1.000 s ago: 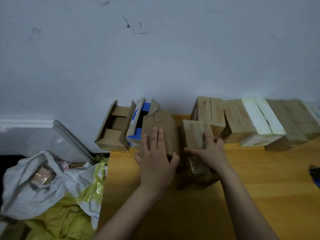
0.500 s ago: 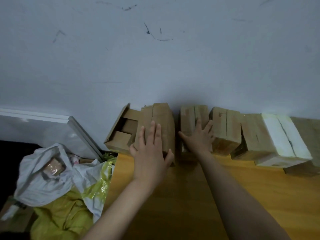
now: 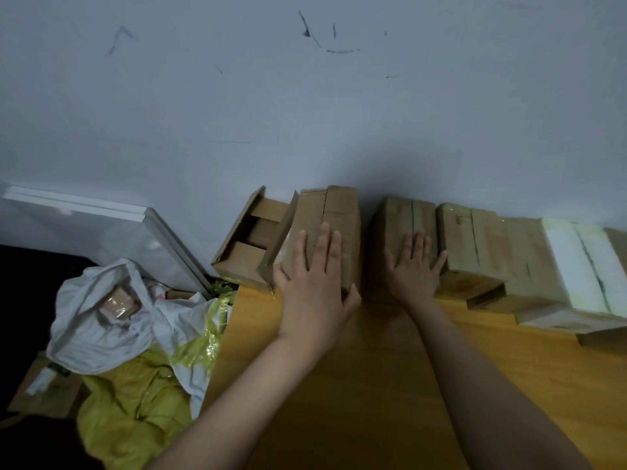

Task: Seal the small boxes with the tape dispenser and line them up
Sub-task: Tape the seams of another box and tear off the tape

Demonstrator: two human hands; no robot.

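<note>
Palm down, my left hand [image 3: 314, 283] lies on top of a tall brown box [image 3: 342, 215] that stands at the far edge of the table [image 3: 373, 401], against the wall [image 3: 305, 113]. Its fingers are straight and slightly spread, gripping nothing; the thumb sits at the box's near right corner. My right hand [image 3: 415, 273] rests the same way, fingers flat and fanned, on a lower brown box [image 3: 403, 215] just to the right, with a dark gap between the 2 boxes. That hand's little finger lies against the next box [image 3: 471, 239] in the row. Further right come a tan box [image 3: 529, 259] and a white box [image 3: 583, 262], all along the wall. Left of my left hand an open box [image 3: 244, 245], flaps up, sits at the table's corner, touching the tall one. Off the table on the left I see a crumpled white bag [image 3: 101, 327], a yellow bag [image 3: 135, 412] under it and a white panel [image 3: 101, 225] by the wall.
</note>
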